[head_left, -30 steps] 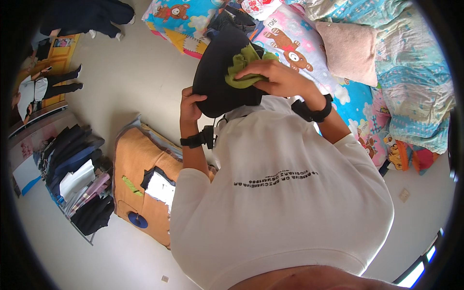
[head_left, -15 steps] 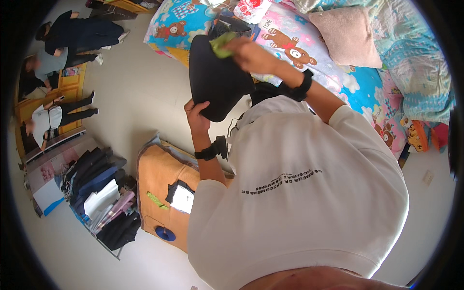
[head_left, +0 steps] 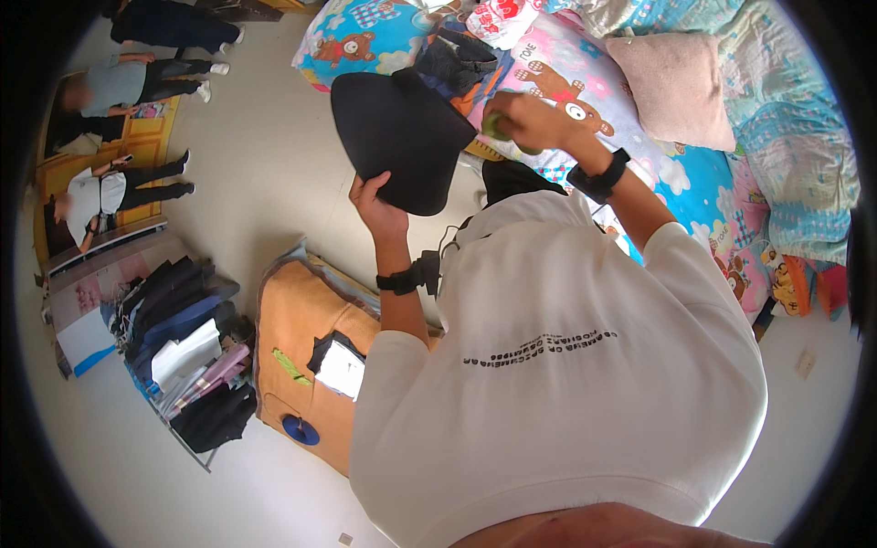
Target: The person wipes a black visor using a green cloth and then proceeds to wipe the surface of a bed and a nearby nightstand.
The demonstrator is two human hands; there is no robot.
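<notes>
My left hand (head_left: pixel 379 208) grips the lower edge of a smooth black panel with curved, rounded edges (head_left: pixel 397 132); its exact kind I cannot make out. The thumb lies over the front, and the other fingers are mostly hidden behind. The panel is held up, tilted, above the floor. To its right, just off its edge, my right hand (head_left: pixel 539 123) is closed around a crumpled green cloth (head_left: pixel 498 126). A small gap parts the cloth from the panel. Both wrists wear black bands.
Ahead and right stands a bed with bear-print bedding (head_left: pixel 553 82), a pink pillow (head_left: pixel 676 87) and dark clothes (head_left: pixel 452 59). An orange-covered table (head_left: pixel 297 333) bears a green cloth (head_left: pixel 290 365) and a blue disc (head_left: pixel 300 429). A clothes rack (head_left: pixel 187 438) and several people are left.
My right hand has moved the green cloth rightward, off the panel's face. The panel has turned, its upper end swinging left. People at the left appear shifted in view.
</notes>
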